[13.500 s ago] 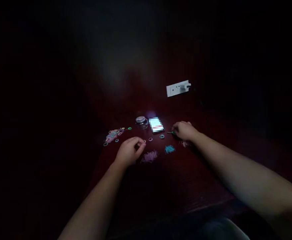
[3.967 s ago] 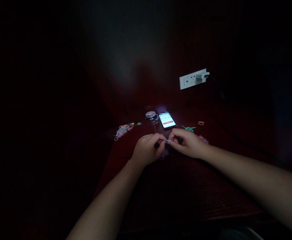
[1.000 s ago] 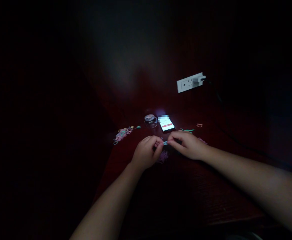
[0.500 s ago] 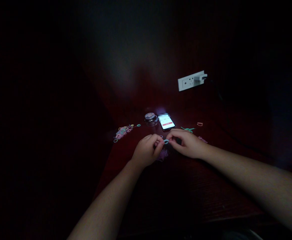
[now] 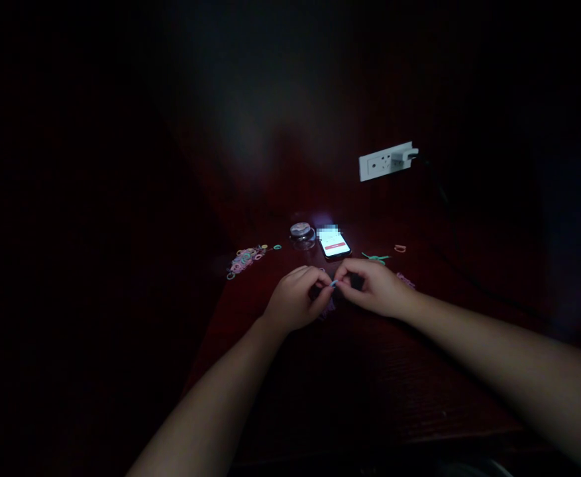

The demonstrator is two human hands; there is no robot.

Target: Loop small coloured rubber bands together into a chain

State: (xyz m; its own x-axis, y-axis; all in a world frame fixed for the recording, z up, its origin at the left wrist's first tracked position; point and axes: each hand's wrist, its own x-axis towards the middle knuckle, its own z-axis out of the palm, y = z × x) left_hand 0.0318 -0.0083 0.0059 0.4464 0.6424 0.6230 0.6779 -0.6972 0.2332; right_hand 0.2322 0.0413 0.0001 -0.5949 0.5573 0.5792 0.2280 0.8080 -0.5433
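Observation:
Pinched between the fingertips of both hands is a small light-blue hair tie (image 5: 334, 283), held just above the dark red table (image 5: 369, 377). My left hand (image 5: 297, 298) is closed on its left side, and my right hand (image 5: 369, 286) grips the right side with thumb and forefinger. Below the left fingertips lies a bunch of purple hair ties (image 5: 326, 309), partly hidden by that hand. Green hair ties (image 5: 375, 258) sit just beyond my right hand, and pink-purple ones (image 5: 405, 280) rest beside its wrist.
A mixed heap of coloured hair ties (image 5: 245, 260) lies at the table's left edge. Behind the hands stand a clear lidded jar (image 5: 302, 236) and a lit phone (image 5: 334, 244). One orange hair tie (image 5: 400, 248) is farther right. A wall socket (image 5: 387, 161) holds a plugged-in charger.
The fingertips of both hands have come closer together, and the light-blue hair tie shows less of its ring, now looking like a narrow strip. The view has shifted slightly.

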